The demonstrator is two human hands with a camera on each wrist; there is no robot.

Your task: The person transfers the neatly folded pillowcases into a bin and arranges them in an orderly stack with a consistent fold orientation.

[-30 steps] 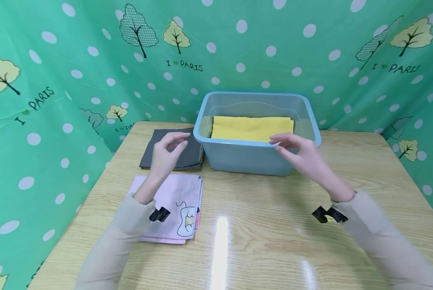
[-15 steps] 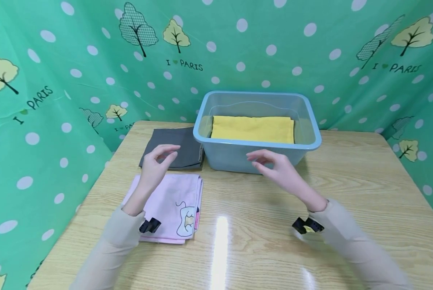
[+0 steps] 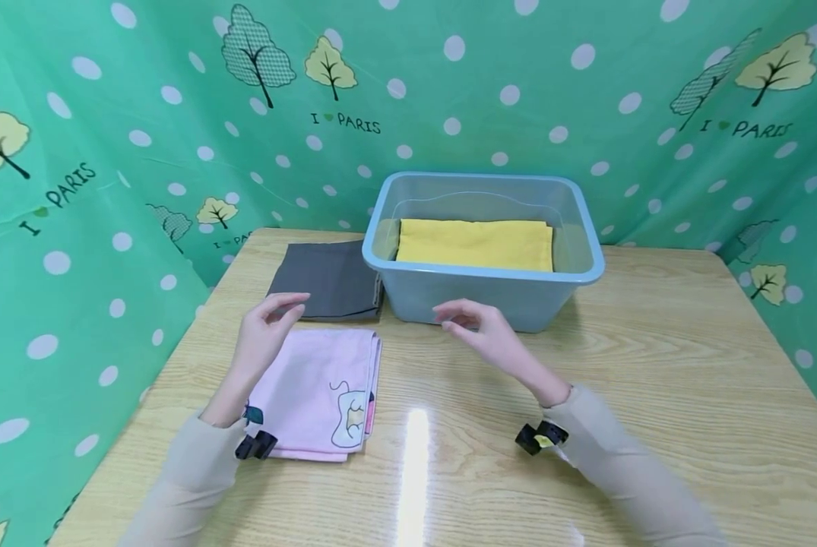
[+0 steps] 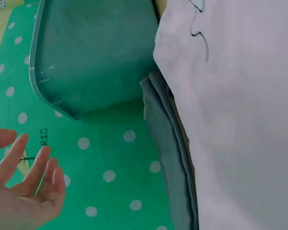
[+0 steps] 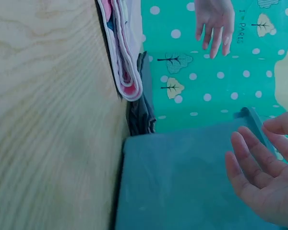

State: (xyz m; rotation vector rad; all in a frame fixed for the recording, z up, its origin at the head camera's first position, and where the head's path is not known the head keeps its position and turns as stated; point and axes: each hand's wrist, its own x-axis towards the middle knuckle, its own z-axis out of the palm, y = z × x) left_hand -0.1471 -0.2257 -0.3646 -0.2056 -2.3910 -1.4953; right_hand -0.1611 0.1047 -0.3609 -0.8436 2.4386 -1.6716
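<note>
My left hand [image 3: 263, 338] hovers over the upper left of a folded pink cloth [image 3: 312, 380] with a cartoon print, its fingers loosely bent and holding nothing. Behind that lies a folded dark grey cloth [image 3: 329, 277]. In front of the blue plastic bin [image 3: 476, 300] is my right hand [image 3: 483, 328], fingers relaxed and nothing between them. A folded yellow cloth [image 3: 476, 243] lies inside the bin. In the left wrist view the pink cloth [image 4: 245, 115] fills the right side, with the left hand [image 4: 26, 187] apart from it.
The wooden table [image 3: 517, 486] carries all these things. A green dotted curtain [image 3: 408, 91] hangs behind the bin and along the left side. The bin stands at the table's back, beside the grey cloth.
Both hands have moved back toward the body and to the left, the right one leaving the bin's front rim. The cloths and bin stay where they were.
</note>
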